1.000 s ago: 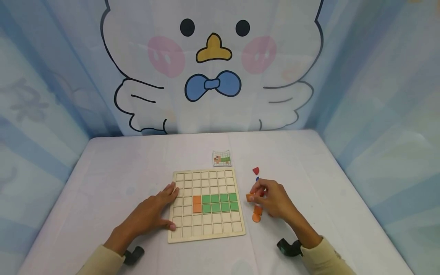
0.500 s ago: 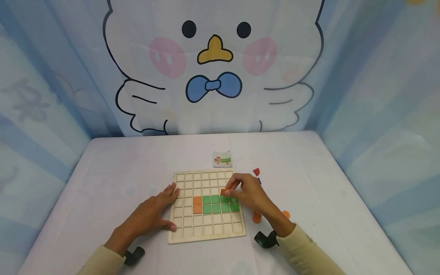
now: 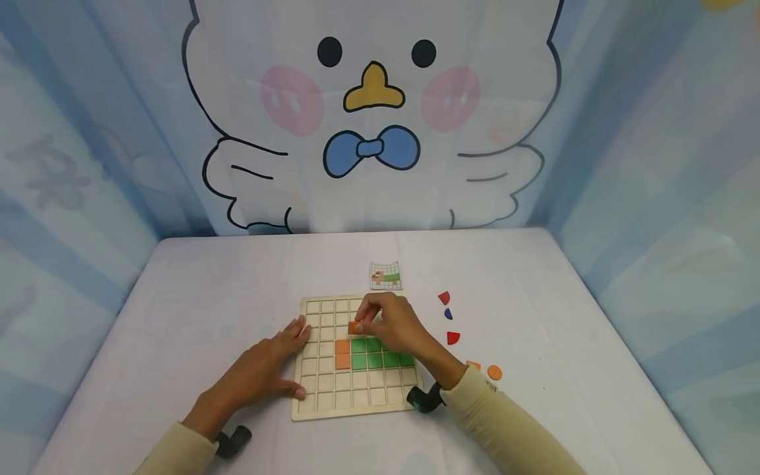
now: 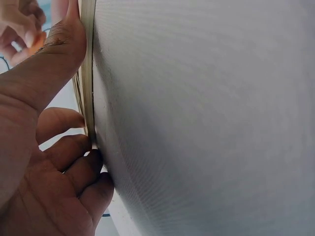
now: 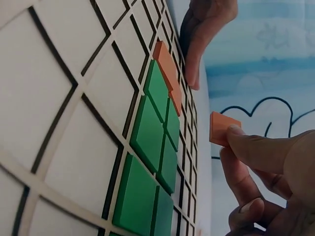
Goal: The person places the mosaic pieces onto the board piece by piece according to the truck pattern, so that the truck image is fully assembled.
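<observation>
A pale wooden grid board [image 3: 323,401] lies on the table. Green square tiles [image 3: 366,361] fill a two-row block on it, with two orange square tiles [image 3: 342,354] at the block's left end. My right hand [image 3: 392,323] pinches another orange square tile [image 5: 224,127] between thumb and fingers. In the head view this tile overlaps the board just behind the front-left green tiles; the right wrist view shows it apart from the board's surface. My left hand [image 3: 261,363] rests spread along the board's left edge, fingertips and thumb touching the rim.
A small picture card [image 3: 386,276] lies behind the board. To the right are two red pieces [image 3: 453,338], a small blue piece [image 3: 448,314] and an orange disc [image 3: 495,373]. Another orange piece [image 3: 473,365] is partly hidden by my right forearm. Curtains border the table.
From the loose pieces on the right, my right hand has carried the orange square tile leftward over the board. My left hand has stayed at the board's edge.
</observation>
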Demonstrator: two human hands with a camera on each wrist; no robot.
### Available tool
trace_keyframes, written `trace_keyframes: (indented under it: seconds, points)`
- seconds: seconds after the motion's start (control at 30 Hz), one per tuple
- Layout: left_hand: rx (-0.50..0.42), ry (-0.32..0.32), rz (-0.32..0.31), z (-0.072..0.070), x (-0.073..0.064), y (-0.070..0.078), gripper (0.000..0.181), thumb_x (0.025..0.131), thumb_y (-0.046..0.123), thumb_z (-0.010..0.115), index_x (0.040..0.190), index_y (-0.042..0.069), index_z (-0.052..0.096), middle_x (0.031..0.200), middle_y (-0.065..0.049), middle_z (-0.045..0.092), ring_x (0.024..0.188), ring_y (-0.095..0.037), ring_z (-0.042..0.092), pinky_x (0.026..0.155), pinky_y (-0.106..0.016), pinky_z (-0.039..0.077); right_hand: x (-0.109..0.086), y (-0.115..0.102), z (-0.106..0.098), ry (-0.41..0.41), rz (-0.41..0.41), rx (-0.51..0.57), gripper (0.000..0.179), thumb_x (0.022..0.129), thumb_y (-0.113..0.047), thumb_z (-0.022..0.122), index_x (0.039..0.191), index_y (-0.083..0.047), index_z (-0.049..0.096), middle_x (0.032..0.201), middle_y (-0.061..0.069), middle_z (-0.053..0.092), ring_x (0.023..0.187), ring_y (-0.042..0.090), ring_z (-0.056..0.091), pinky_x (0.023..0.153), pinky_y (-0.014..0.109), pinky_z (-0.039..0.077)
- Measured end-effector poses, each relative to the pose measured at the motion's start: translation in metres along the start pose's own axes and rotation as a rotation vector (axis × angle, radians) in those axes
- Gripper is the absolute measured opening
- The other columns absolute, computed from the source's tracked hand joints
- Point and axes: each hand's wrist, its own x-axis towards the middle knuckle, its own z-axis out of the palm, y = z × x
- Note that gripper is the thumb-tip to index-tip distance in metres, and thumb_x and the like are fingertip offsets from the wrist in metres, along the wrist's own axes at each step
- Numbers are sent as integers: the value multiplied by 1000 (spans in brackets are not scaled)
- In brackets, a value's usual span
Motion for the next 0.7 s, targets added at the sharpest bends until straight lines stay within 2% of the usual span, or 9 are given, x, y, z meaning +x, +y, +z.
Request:
trace_keyframes:
  seconds: [0.3,0.53,0.7]
  points:
    - [7,2,6,2,1,0,117,70,50,93,164,6,39,175,-17,27,158,-43,37,116,-67,43,20,-1,18,-29,10,-97,15,88,-18,88,86,-20,74,76,-6,70,68,9,61,61,26,46]
    - [15,0,1,2,1,1,117,70,50,93,164,5,39,175,-18,27,157,-43,38,116,-67,43,23,2,28,-52,21,-179,16,91,-21,87,83,-22,73,74,-9,68,64,7,60,56,25,45]
    - [18,-1,-1,2,2,0,117,70,49,93,164,5,39,175,-18,26,157,-44,37,116,-67,44,22,1,30,-59,14,-180,16,92,-19,86,82,-23,74,73,-10,68,65,7,60,57,25,45]
